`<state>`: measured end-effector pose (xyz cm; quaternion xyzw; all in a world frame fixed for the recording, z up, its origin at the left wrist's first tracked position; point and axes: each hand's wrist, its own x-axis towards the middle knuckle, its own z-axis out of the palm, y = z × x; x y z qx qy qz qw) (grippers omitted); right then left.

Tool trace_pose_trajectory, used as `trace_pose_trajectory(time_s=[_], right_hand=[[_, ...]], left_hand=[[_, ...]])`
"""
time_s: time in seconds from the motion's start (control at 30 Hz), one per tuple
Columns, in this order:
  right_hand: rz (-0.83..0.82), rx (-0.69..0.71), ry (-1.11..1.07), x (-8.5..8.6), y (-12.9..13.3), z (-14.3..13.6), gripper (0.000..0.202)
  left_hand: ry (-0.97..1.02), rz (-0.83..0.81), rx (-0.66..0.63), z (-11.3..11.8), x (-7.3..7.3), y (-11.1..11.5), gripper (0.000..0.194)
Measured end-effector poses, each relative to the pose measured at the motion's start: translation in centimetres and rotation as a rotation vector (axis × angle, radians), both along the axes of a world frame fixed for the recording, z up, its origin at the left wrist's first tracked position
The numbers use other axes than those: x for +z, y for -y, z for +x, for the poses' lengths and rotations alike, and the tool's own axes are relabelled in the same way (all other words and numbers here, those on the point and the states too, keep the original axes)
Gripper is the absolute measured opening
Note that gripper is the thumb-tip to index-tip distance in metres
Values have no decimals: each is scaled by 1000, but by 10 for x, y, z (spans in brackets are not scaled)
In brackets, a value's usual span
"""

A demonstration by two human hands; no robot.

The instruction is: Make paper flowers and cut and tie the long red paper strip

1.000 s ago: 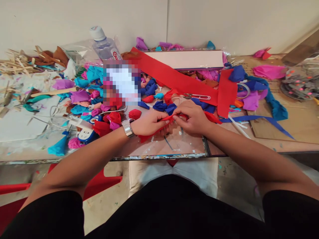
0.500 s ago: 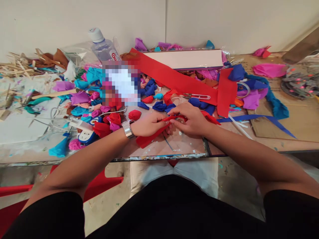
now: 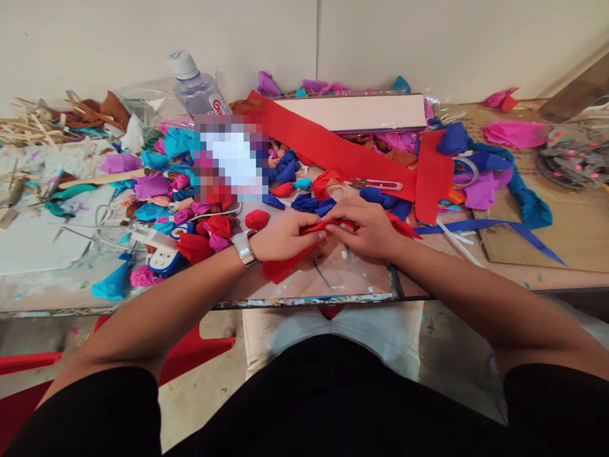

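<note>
Both hands meet over the front of the table, pinching one red strip point(image 3: 284, 266) between thumbs and fingers. My left hand point(image 3: 285, 236), with a metal watch on its wrist, grips the strip's folded edge. Thumb to thumb with it, my right hand point(image 3: 364, 228) holds the same fold. One end of the strip hangs toward the lower left. Just beyond my right hand lie small scissors point(image 3: 378, 185) and dark blue crumpled pieces point(image 3: 309, 203). A red bud point(image 3: 257, 219) sits beyond my left wrist.
A bottle point(image 3: 200, 92) stands at the back, near a long white box point(image 3: 352, 113) and a wide red strip point(image 3: 328, 143). Coloured crumpled pieces, a power socket point(image 3: 166, 259) and cables crowd the left. Cardboard point(image 3: 537, 244) and a blue strip point(image 3: 518, 227) are on the right.
The fingers have shifted slightly on the red strip, and my left thumb now lies closer to my right thumb. Fingertips that showed beneath the strip are now out of sight.
</note>
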<state>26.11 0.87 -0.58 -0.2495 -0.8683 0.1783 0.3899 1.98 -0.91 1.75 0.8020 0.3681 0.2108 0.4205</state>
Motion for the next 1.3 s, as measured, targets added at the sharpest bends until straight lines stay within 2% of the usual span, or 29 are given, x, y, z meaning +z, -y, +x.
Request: trace_pose_trajectory(time_s=[0.07,0.17,0.5,0.6,0.7,0.87,1.03,1.17,1.3], right_hand=[[-3,-24,-22,0,-1,0,12],[3,-29,-29,-1,-3,0,14],[-27,-25,14,-2,-4,1,11],[-18,-20,34,-4,-5,1,10],[35,-15,14,-7,-7,1,8],[143,-13,-6,-7,-8,2,8],[219,4,-27,-3,-7,3,6],[182,10,-38,-2,-5,3,7],[169,7,-42,-1,-4,3,8]], left_hand=[[-8,53,44,0,2,1,30],[-26,71,39,0,3,1,37],[18,-23,31,-1,0,-2,35],[54,-150,-30,0,2,-2,36],[140,-348,-57,1,3,-1,34],[369,-745,22,2,2,2,46],[479,-904,74,2,0,2,48],[457,-858,62,2,4,2,49],[273,-621,-37,1,9,1,39]])
